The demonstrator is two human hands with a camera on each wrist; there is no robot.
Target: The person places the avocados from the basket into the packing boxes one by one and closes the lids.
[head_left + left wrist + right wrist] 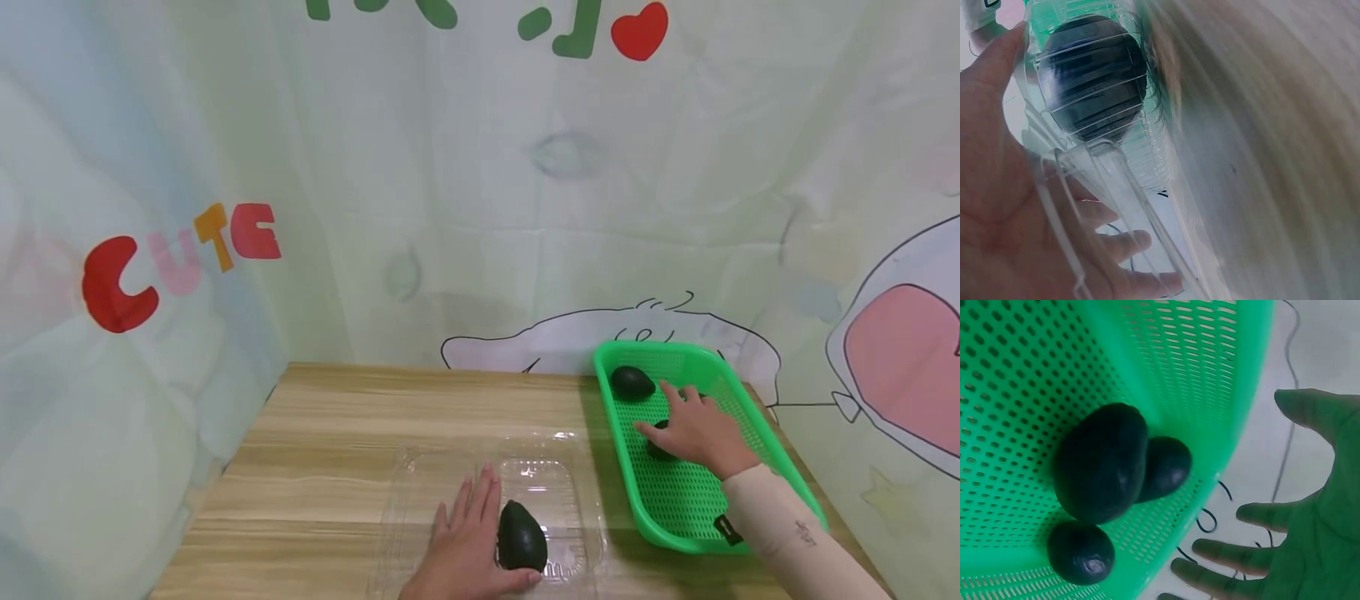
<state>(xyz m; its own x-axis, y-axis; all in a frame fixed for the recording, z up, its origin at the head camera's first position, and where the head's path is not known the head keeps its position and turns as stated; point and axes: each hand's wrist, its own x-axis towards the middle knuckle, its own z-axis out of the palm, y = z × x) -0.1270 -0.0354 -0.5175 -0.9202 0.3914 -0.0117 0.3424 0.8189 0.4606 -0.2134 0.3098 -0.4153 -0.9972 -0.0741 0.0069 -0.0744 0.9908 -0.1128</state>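
A dark avocado lies in the right half of a clear plastic clamshell box on the table. My left hand rests on the box beside this avocado, fingers straight, thumb across its near end. Through ribbed clear plastic, the same avocado shows in the left wrist view. Over the green basket, my right hand hovers with fingers spread, partly covering an avocado. Another avocado sits at the basket's back left. Three avocados, including a large one, appear in the right wrist view.
The wooden table ends at a printed cloth backdrop at the back. A small black tag shows at the basket's near end. The basket's raised rim stands close to the box's right edge.
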